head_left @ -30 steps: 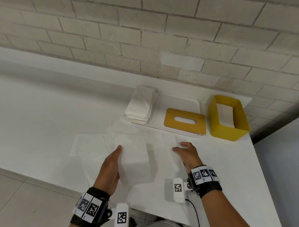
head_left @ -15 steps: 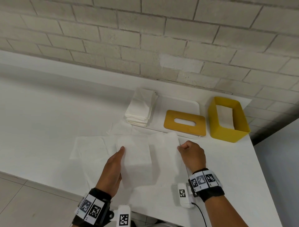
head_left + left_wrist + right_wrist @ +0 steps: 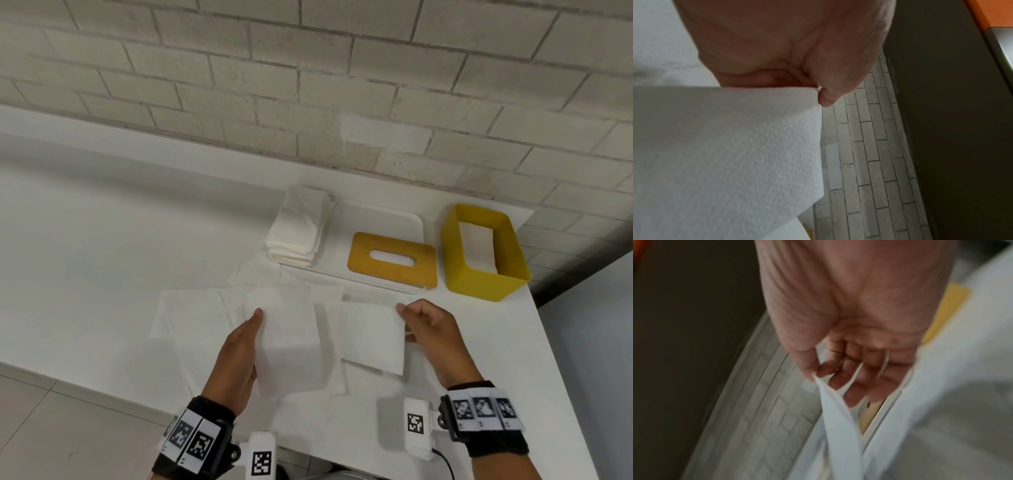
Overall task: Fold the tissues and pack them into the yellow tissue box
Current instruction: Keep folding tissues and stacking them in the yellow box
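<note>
Head view shows a white desk (image 3: 102,257) standing against a pale brick wall (image 3: 308,85), with grey floor tiles below its near edge. On the desk lie flat tissues (image 3: 191,308), a white tray (image 3: 383,226) with a stack of folded tissues (image 3: 298,229) and a yellow slotted lid (image 3: 394,263), and beside it the open yellow tissue box (image 3: 486,253). The left hand (image 3: 239,359) pinches a folded tissue (image 3: 287,332) at its left edge. The right hand (image 3: 428,329) pinches a second white embossed tissue (image 3: 373,335), raised over the desk.
</note>
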{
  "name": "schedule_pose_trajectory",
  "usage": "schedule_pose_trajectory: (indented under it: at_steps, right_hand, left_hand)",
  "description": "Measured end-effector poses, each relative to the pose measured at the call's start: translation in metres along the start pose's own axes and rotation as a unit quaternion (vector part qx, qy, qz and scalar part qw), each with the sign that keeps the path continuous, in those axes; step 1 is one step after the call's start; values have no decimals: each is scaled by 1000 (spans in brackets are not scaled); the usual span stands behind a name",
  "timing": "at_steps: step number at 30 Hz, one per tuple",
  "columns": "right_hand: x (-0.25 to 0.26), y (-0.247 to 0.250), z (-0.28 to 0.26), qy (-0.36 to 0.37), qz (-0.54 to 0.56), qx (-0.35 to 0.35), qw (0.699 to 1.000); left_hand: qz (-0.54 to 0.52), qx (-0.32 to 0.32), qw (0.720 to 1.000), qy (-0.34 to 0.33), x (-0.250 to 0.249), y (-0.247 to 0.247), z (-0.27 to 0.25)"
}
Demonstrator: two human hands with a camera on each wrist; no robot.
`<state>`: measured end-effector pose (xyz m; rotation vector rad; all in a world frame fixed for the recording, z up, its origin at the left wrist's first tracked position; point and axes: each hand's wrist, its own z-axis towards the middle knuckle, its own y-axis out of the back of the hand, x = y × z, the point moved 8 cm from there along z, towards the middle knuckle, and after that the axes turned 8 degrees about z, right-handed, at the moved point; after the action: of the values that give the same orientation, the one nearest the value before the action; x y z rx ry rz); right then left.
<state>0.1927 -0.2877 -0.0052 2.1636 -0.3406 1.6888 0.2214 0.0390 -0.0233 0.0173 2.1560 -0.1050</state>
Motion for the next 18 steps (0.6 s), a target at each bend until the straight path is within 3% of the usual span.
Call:
schedule_pose_trajectory:
  at_steps: [3, 5, 8, 13, 16, 18]
  right_hand:
    - [-11, -5, -4, -78, 252, 14, 965]
    - [-33, -7, -1, -126, 276, 6, 953]
    - [-60, -14, -3, -174, 200, 10, 964]
    - [-58, -19, -4, -125, 46, 12, 991]
    - [-15, -13, -9, -44, -71, 16, 996]
    - [30, -20, -25, -2, -121, 110, 986]
  left_hand:
    - [-1, -5, 1000, -1, 0, 2, 2]
    - [2, -6, 1000, -4, -1, 2, 3]
    - [9, -2, 1000, -3, -1, 1, 3]
    - [13, 9, 1000, -8, -2, -1, 5]
    - [32, 15, 999, -17, -6, -1, 4]
    - [54, 19, 998, -32, -11, -1, 6]
